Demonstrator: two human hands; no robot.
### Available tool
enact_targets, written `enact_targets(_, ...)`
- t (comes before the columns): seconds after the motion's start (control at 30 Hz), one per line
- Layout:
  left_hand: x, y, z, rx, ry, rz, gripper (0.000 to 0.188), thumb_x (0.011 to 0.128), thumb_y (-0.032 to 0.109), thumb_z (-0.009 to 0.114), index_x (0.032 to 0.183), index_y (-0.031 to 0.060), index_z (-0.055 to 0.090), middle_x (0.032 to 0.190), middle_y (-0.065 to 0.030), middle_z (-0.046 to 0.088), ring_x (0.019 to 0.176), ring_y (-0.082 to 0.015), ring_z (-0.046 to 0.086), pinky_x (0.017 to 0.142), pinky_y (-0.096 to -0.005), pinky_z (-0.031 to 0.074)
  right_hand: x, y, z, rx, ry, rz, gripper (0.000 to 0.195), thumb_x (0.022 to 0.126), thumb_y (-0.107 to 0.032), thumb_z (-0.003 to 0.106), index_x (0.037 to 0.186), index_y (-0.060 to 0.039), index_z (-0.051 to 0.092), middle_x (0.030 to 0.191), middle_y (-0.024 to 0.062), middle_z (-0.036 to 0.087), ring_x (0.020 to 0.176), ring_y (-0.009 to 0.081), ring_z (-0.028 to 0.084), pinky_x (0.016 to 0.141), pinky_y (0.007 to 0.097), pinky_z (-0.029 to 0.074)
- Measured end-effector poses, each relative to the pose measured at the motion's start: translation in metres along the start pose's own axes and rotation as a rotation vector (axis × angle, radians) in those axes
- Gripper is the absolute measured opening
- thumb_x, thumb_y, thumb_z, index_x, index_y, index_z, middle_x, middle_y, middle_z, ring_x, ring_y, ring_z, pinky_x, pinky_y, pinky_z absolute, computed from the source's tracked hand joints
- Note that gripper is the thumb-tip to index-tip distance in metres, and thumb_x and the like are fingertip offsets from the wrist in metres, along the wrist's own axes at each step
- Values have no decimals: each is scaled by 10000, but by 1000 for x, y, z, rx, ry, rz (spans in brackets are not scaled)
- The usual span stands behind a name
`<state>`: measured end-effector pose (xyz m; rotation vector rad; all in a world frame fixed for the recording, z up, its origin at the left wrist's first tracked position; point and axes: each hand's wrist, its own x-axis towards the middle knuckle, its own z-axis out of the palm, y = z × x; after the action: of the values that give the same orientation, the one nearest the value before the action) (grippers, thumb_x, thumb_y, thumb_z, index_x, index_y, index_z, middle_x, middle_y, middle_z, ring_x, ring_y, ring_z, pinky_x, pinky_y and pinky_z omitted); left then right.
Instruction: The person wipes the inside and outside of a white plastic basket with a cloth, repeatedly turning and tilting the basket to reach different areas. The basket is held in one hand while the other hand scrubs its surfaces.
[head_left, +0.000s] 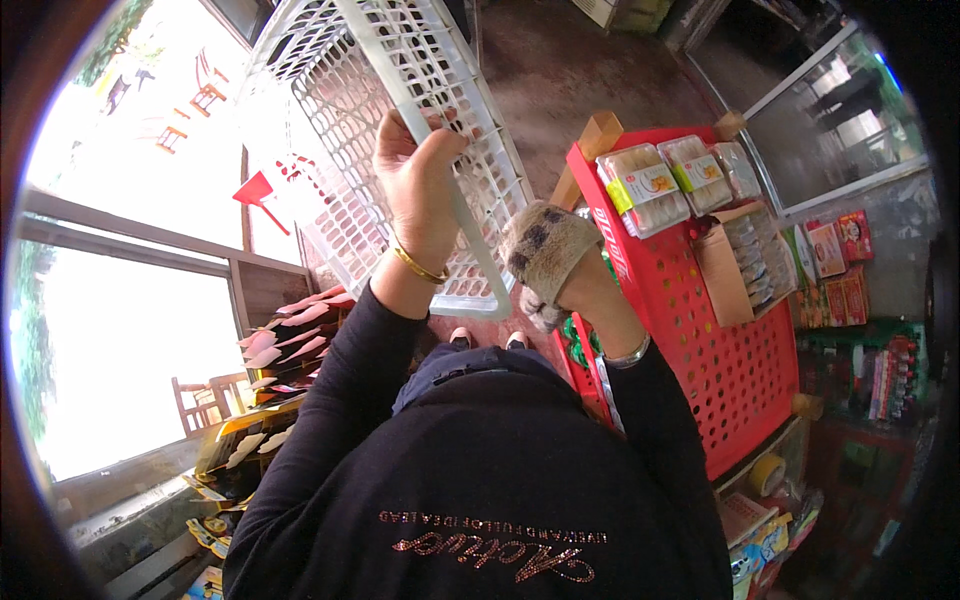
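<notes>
A white plastic lattice basket is tipped on its side in front of me. My left hand grips its rim, thumb on the near side, with a gold bangle at the wrist. My right hand is covered by a grey-brown plush cloth with dark spots, close to the basket's right side. The cloth hides those fingers, though it is wrapped about the hand. Between the cloth and the basket I cannot tell whether there is contact.
On my right stands a red perforated shelf holding clear packs of food and an open cardboard box of wrapped packets. Packaged goods fill a rack at left, below the windows. A red dustpan is beyond the basket.
</notes>
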<state>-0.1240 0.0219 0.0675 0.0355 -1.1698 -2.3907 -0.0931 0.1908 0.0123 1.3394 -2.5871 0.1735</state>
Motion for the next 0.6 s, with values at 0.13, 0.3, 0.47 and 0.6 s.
enact_targets(0.13,3,-10,-6,175,-41,51,277,674,-82,551,936,6,563,841,-33,608,758,-105,566,681,-246,465,4,7,9,84,217,-61,148,704,-247,535,754,-141,627,818,60,615,783,245,583,727,358,476)
enact_targets(0.3,-8,-19,7,99,-43,71,282,637,-121,532,877,23,495,860,3,528,785,-54,511,681,-201,439,-6,9,48,265,187,149,172,763,-267,531,820,-123,605,914,79,610,867,283,579,764,389,478)
enact_targets(0.47,1,-34,-8,82,30,16,226,650,-104,544,818,37,490,782,12,532,733,-59,509,640,-208,437,-21,7,61,1457,91,186,208,858,-278,435,860,-129,579,885,69,602,837,241,575,759,358,473)
enact_targets(0.6,8,-32,-9,-42,127,-73,210,660,-106,550,788,50,494,756,3,561,683,-80,529,626,-214,437,-26,-3,64,2213,323,659,368,956,-357,313,895,-107,576,879,61,603,821,211,579,760,354,474)
